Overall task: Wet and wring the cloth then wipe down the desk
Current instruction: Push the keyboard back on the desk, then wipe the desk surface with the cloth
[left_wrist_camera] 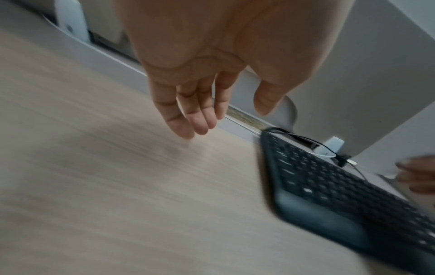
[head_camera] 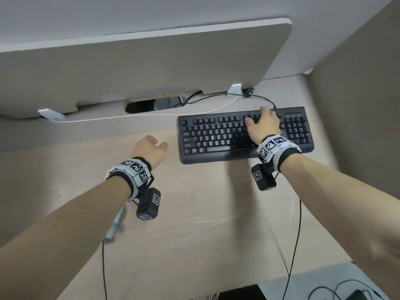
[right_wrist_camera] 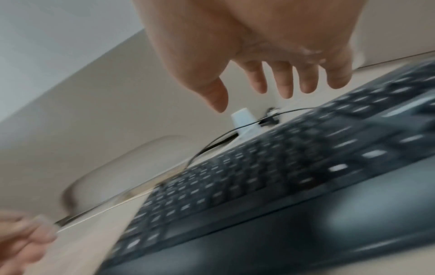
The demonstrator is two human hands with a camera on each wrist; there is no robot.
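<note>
We note both hands out over the desk (head_camera: 194,213), a pale wood-grain top. Left hand (head_camera: 151,148) hangs just left of the black keyboard (head_camera: 216,135), palm down; in the left wrist view its fingers (left_wrist_camera: 186,119) are straight, loosely together, holding nothing, thumb apart. Right hand (head_camera: 263,124) sits above the right half of the keyboard; the right wrist view shows its fingers (right_wrist_camera: 286,83) spread and relaxed over the keys, nothing in them. We cannot tell whether they touch the keys. We find no cloth in any view. A grey partition (head_camera: 140,68) stands along the far edge of the desk. A white cable (head_camera: 151,114) and a black cable (head_camera: 266,99) run behind the keyboard. Wrist views are motion-blurred.
</note>
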